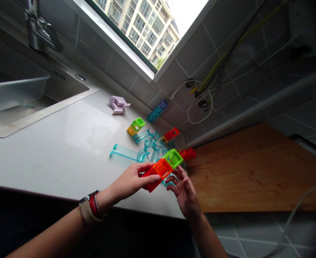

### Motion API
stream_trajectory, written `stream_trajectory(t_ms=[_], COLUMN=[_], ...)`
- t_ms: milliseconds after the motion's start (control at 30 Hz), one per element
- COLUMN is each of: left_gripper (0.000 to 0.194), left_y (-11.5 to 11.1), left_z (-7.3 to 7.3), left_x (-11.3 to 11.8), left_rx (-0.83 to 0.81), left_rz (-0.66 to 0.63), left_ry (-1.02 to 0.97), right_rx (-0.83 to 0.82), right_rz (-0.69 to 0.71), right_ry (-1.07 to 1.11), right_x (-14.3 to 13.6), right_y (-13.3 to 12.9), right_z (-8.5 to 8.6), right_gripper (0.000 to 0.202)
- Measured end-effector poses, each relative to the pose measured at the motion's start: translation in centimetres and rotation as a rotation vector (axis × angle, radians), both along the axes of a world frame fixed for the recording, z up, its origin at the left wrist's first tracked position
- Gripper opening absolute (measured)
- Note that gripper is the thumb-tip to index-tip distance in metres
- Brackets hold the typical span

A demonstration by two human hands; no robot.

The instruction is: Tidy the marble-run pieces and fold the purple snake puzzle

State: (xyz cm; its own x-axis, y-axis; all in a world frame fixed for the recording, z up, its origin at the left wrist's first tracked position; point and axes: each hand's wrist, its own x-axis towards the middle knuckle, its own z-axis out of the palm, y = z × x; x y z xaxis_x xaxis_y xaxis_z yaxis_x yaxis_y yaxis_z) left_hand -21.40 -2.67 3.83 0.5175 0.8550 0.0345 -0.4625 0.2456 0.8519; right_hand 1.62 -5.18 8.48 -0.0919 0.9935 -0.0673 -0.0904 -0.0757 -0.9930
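My left hand (133,181) grips the red end of a joined stack of toy blocks (163,168), red, orange and green in a row, held tilted above the counter. Just right of the stack is my right hand (184,193), its fingers apart and slightly curled, near the green block; nothing shows in it. Behind the hands lie clear blue track pieces (127,153) in a loose pile. Around them are a green and yellow block pair (136,126), a red and yellow one (171,134) and red blocks (188,154).
A blue and purple block stack (157,111) and pale purple pieces (118,104) lie near the wall. At the left is a sink (66,107) with a faucet (38,34). A wooden board (254,172) is at the right, below cables (222,61).
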Motion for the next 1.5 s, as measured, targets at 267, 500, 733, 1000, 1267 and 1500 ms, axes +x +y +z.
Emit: stream_trajectory(t_ms=[267,500,733,1000,1267,1500], left_gripper=[0.056,0.051,0.047,0.044,0.05,0.053], left_y=[-0.9,-1.0,-0.7,-0.6,-0.6,-0.3], left_z=[-0.3,0.0,0.4,0.3,0.5,0.3], left_x=[0.5,0.4,-0.4,-1.1,-0.5,0.0], left_rx=[0.115,0.133,-0.044,-0.254,-0.266,-0.23], left_rz=[0.025,-0.013,-0.239,-0.108,-0.018,0.03], left_ry=[0.124,0.1,-0.193,-0.396,-0.313,-0.186], right_rx=[0.054,0.026,-0.015,-0.004,0.197,0.231], right_rz=[-0.056,-0.087,-0.216,0.009,0.018,0.222], right_ry=[-0.106,-0.097,0.058,-0.443,-0.992,-0.84], right_x=[-1.1,-1.1,0.0,1.3,2.0,4.7], right_y=[0.1,0.0,0.1,-2.0,-3.1,-1.5], right_z=[0.8,1.5,2.1,-2.2,-6.4,-2.0], right_gripper=[0.056,0.048,0.029,0.05,0.055,0.094])
